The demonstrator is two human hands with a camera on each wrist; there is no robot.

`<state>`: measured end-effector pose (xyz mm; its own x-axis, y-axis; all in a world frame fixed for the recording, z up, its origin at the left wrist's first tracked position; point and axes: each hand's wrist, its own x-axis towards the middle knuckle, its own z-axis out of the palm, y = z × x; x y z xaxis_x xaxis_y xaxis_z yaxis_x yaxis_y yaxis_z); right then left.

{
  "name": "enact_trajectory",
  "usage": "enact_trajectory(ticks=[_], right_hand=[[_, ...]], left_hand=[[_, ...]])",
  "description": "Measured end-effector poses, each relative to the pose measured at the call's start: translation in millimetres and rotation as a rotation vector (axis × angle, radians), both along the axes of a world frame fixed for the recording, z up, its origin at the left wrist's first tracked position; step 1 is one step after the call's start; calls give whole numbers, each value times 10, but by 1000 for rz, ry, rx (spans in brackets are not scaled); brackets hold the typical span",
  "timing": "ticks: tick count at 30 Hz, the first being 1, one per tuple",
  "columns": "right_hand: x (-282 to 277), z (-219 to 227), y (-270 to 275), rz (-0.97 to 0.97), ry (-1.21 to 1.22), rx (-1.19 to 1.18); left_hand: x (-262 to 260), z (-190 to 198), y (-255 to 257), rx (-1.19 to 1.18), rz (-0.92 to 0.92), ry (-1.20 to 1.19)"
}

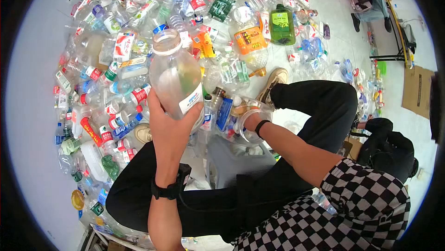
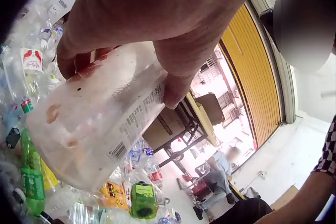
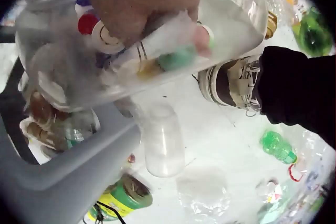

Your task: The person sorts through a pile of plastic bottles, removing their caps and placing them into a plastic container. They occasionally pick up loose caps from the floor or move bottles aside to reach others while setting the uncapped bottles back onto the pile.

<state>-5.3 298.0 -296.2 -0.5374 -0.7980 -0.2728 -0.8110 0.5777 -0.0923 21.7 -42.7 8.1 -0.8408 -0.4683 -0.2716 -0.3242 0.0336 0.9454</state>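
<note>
My left hand (image 1: 174,123) grips a large clear plastic bottle (image 1: 174,72) around its lower body, thumb and fingers on opposite sides. The bottle stands mouth up, uncapped, with a white neck ring and a white label (image 2: 139,113) bearing a barcode. My right hand (image 3: 142,6) reaches down inside a clear plastic tub (image 3: 231,11), among bottle caps (image 3: 88,24) in red, white and other colours. Its fingers show only blurred through the tub's wall, and I cannot tell whether they hold a cap. The tub is beside the grey plastic stool (image 1: 232,156), between my knees.
Heaped plastic bottles cover the floor ahead and left, including a green olive oil bottle (image 1: 282,26) and an orange-labelled bottle (image 1: 250,40). My shoe (image 1: 276,79) stands at the heap's edge. A white panel (image 1: 37,112) flanks the left. A person (image 1: 375,0) sits far right.
</note>
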Motion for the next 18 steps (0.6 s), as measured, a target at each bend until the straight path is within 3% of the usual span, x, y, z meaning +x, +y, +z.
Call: enact_trajectory(ticks=[2,4,6,9,11,12,13,15,18], right_hand=[[20,108,-28,-17,41,-35],[-150,406,-124,-42,-318,232],[-298,730,-206,-32,-441,205],[-364,850,-287,-10,-619,79],[-394,1030,-442,-131,-808,529],[-393,1105,-476,-256,-924,483],[-388,1143,-439,-261,-918,480],[-397,1235,-352,-549,-1244,218],[-430,1906,-405,-590,-1329,164]], left_hand=[[24,4,5,-7,-7,-7],[-11,40,20,6,-15,49],[-35,72,45,23,-12,65],[-40,10,64,-9,-19,50],[-48,-44,82,-31,-57,80],[-46,-24,107,-60,-49,62],[-44,9,126,-59,-52,70],[-41,80,152,-89,-99,28],[-49,37,173,-78,-165,84]])
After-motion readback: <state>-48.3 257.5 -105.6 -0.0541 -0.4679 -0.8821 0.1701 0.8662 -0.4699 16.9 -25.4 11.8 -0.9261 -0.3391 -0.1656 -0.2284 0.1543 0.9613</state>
